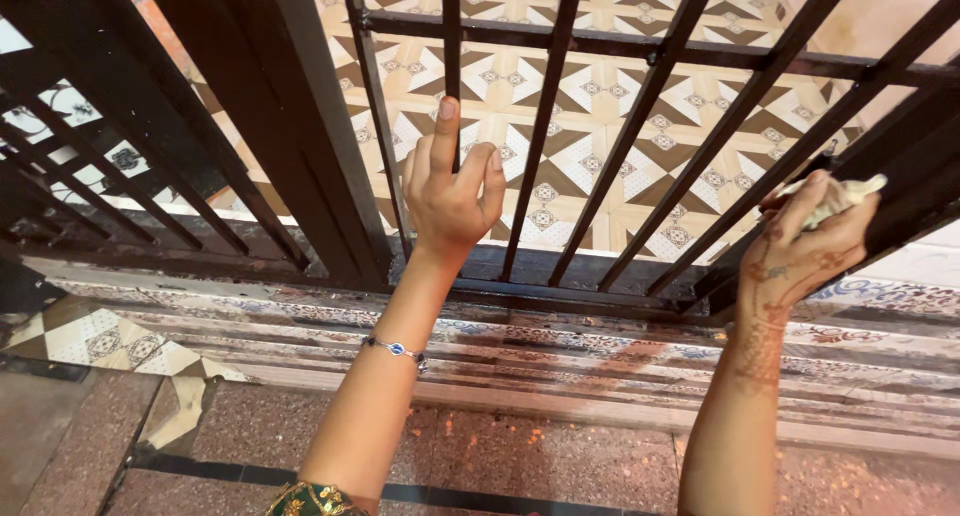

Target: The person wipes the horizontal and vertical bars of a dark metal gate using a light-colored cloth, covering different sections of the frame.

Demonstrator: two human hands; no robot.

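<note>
Head view: the person is facing a black metal gate of slim, square-edged vertical bars tied by a crossbar near the top of the frame. The left hand, centre of frame, is gripping one bar, the fingers curling round it and the index finger lying straight up along it; a thin silver bracelet with a blue bead is sitting on the wrist. At right of frame the right hand, marked with reddish-brown henna, is pressing a crumpled off-white cloth against a slanting bar, fingers closing over the wad. Judging by the pictures, wiping is under way at the right-hand bars; how many bars are already done cannot be told, as all are looking equally dark and dull. Beyond the gate, glossy floor tiles in cream and brown geometric patterns are showing. Below, a worn patterned threshold is running across, then speckled reddish stone flooring along the bottom.
</note>
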